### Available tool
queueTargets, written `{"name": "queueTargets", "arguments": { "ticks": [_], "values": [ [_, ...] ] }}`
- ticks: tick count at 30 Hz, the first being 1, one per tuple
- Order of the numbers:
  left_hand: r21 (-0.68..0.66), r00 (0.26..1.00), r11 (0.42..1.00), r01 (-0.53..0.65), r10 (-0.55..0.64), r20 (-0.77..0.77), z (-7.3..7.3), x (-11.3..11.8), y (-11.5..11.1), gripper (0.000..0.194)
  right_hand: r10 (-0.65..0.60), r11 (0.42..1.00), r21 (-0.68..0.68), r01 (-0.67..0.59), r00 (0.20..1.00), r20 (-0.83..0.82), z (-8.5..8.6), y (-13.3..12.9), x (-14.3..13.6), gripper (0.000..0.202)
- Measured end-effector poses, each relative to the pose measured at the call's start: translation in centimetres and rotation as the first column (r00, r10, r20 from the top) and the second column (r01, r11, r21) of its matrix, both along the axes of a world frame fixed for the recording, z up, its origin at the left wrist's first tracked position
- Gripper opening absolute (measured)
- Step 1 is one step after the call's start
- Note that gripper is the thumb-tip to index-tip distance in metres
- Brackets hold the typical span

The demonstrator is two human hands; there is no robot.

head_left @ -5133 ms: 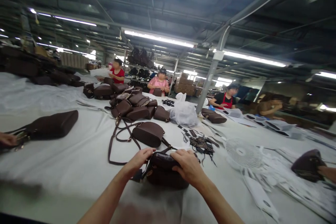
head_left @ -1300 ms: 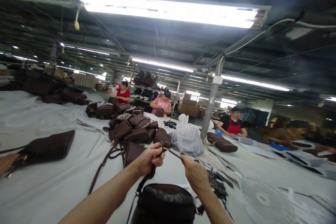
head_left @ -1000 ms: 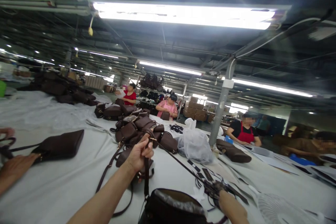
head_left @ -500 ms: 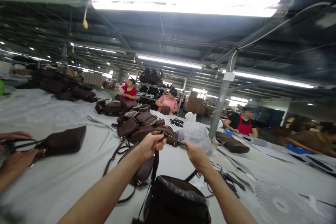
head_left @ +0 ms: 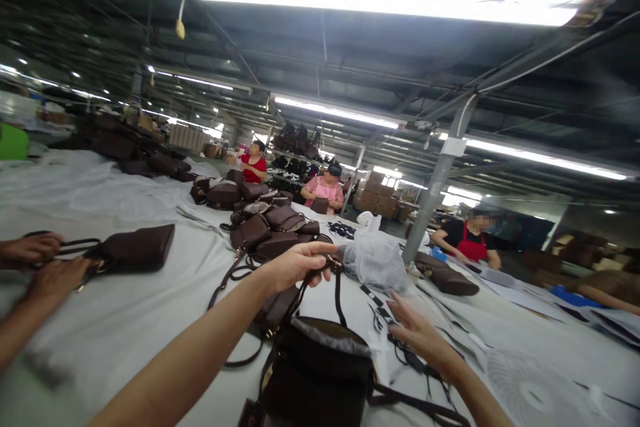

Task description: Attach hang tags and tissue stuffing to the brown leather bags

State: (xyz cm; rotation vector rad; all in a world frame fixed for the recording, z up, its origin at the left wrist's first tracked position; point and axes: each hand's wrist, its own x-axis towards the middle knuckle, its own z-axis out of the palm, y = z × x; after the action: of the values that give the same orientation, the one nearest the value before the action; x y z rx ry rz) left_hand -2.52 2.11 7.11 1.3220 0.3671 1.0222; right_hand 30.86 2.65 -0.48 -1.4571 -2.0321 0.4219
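My left hand [head_left: 300, 265] is closed on the strap [head_left: 337, 293] of a dark brown handbag, holding it raised above the bag. The handbag [head_left: 317, 367] stands upright in front of me with its top open, and clear plastic shows inside. My right hand [head_left: 413, 327] is off the strap, fingers apart and slightly blurred, over or beside some black cords with tags [head_left: 383, 310]. I see nothing held in it. Another brown bag [head_left: 280, 307] lies partly hidden behind my left forearm.
A pile of brown bags [head_left: 273, 223] lies ahead on the white-covered table [head_left: 150, 313]. Crumpled clear plastic [head_left: 375, 260] sits near a grey post [head_left: 435, 193]. At left, a co-worker's hands [head_left: 55, 273] handle a brown bag [head_left: 137, 247]. A round fan [head_left: 533, 387] is at lower right.
My right hand has let go of the strap and moved right and down toward the black cords. My left hand still grips the strap. The view has shifted slightly.
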Motion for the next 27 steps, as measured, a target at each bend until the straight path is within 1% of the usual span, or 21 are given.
{"name": "queueTargets", "arguments": {
  "ticks": [1, 2, 3, 4, 5, 6, 8, 9, 11, 13, 15, 16, 17, 18, 19, 20, 22, 23, 25, 26, 27],
  "values": [
    [0.021, 0.999, 1.0, 0.022, -0.021, -0.037, 0.3, 0.6, 0.0, 0.055, 0.1, 0.992, -0.065, -0.11, 0.985, -0.143, 2.5, -0.4, -2.9, 0.083],
    [0.036, 0.997, 0.999, 0.036, -0.034, -0.067, 0.5, 1.1, 0.0, 0.057, 0.174, 0.976, -0.083, -0.201, 0.95, -0.258, 4.8, -0.9, -5.7, 0.088],
    [0.049, 0.995, 0.998, 0.044, -0.039, -0.091, 0.7, 1.4, 0.0, 0.058, 0.244, 0.955, -0.078, -0.285, 0.909, -0.338, 6.7, -1.3, -8.2, 0.088],
    [0.062, 0.993, 0.997, 0.046, -0.039, -0.107, 0.7, 1.6, 0.0, 0.056, 0.303, 0.931, -0.077, -0.357, 0.872, -0.385, 8.1, -1.7, -10.2, 0.085],
    [0.074, 0.992, 0.996, 0.044, -0.035, -0.117, 0.7, 1.6, 0.0, 0.053, 0.33, 0.907, -0.111, -0.406, 0.849, -0.412, 9.2, -2.0, -11.9, 0.08],
    [0.084, 0.992, 0.996, 0.036, -0.026, -0.121, 0.4, 1.5, -0.1, 0.049, 0.33, 0.898, -0.141, -0.416, 0.85, -0.41, 10.0, -2.2, -13.1, 0.074],
    [0.095, 0.991, 0.995, 0.01, 0.003, -0.134, -0.6, 0.8, -0.4, 0.044, 0.323, 0.906, -0.157, -0.393, 0.882, -0.343, 10.9, -2.2, -14.4, 0.063],
    [0.095, 0.987, 0.995, -0.002, 0.017, -0.158, -1.5, 0.4, -0.6, 0.044, 0.318, 0.919, -0.138, -0.369, 0.901, -0.295, 11.2, -2.1, -14.7, 0.057],
    [0.08, 0.972, 0.996, -0.043, 0.06, -0.226, -3.8, -0.6, -1.2, 0.044, 0.307, 0.942, -0.063, -0.329, 0.924, -0.226, 11.8, -1.7, -14.6, 0.045],
    [0.059, 0.957, 0.992, -0.112, 0.123, -0.264, -6.4, -1.4, -1.9, 0.031, 0.289, 0.955, -0.008, -0.297, 0.935, -0.204, 12.5, -1.4, -14.5, 0.038],
    [0.04, 0.949, 0.98, -0.196, 0.2, -0.243, -8.7, -2.1, -2.3, 0.019, 0.275, 0.961, 0.013, -0.278, 0.943, -0.19, 12.8, -1.2, -14.5, 0.033],
    [0.028, 0.947, 0.974, -0.226, 0.227, -0.226, -9.5, -2.4, -2.5, 0.017, 0.271, 0.961, 0.005, -0.275, 0.946, -0.177, 12.8, -1.2, -14.6, 0.031],
    [0.02, 0.946, 0.971, -0.24, 0.238, -0.218, -9.9, -2.7, -2.5, 0.016, 0.27, 0.961, -0.016, -0.276, 0.949, -0.16, 12.7, -1.1, -14.6, 0.03],
    [0.01, 0.948, 0.971, -0.241, 0.237, -0.214, -10.0, -3.0, -2.6, 0.017, 0.268, 0.96, -0.043, -0.276, 0.953, -0.141, 12.5, -1.1, -14.6, 0.03],
    [0.004, 0.95, 0.973, -0.229, 0.224, -0.217, -9.7, -3.2, -2.6, 0.019, 0.265, 0.959, -0.072, -0.275, 0.957, -0.12, 12.3, -1.0, -14.6, 0.03],
    [0.011, 0.952, 0.979, -0.204, 0.201, -0.229, -9.1, -3.4, -2.5, 0.02, 0.264, 0.957, -0.097, -0.272, 0.96, -0.093, 12.0, -1.0, -14.5, 0.031],
    [0.074, 0.946, 0.987, -0.143, 0.158, -0.284, -7.1, -3.2, -2.4, 0.021, 0.27, 0.953, -0.133, -0.272, 0.962, -0.032, 11.6, -1.1, -14.0, 0.033],
    [0.129, 0.935, 0.985, -0.112, 0.149, -0.321, -5.9, -2.9, -2.3, 0.02, 0.279, 0.948, -0.153, -0.278, 0.96, -0.013, 11.5, -1.3, -13.6, 0.034],
    [0.215, 0.913, 0.976, -0.046, 0.128, -0.387, -3.6, -1.5, -2.0, 0.022, 0.3, 0.931, -0.213, -0.296, 0.954, -0.017, 11.5, -1.8, -13.0, 0.039],
    [0.214, 0.909, 0.977, -0.003, 0.092, -0.407, -2.5, -0.4, -1.8, 0.025, 0.306, 0.921, -0.242, -0.306, 0.951, -0.036, 11.6, -2.1, -12.6, 0.041],
    [0.178, 0.905, 0.983, 0.053, 0.028, -0.424, -1.6, 0.7, -1.5, 0.025, 0.308, 0.914, -0.259, -0.312, 0.95, -0.057, 11.7, -2.4, -12.3, 0.044]
  ]
}}
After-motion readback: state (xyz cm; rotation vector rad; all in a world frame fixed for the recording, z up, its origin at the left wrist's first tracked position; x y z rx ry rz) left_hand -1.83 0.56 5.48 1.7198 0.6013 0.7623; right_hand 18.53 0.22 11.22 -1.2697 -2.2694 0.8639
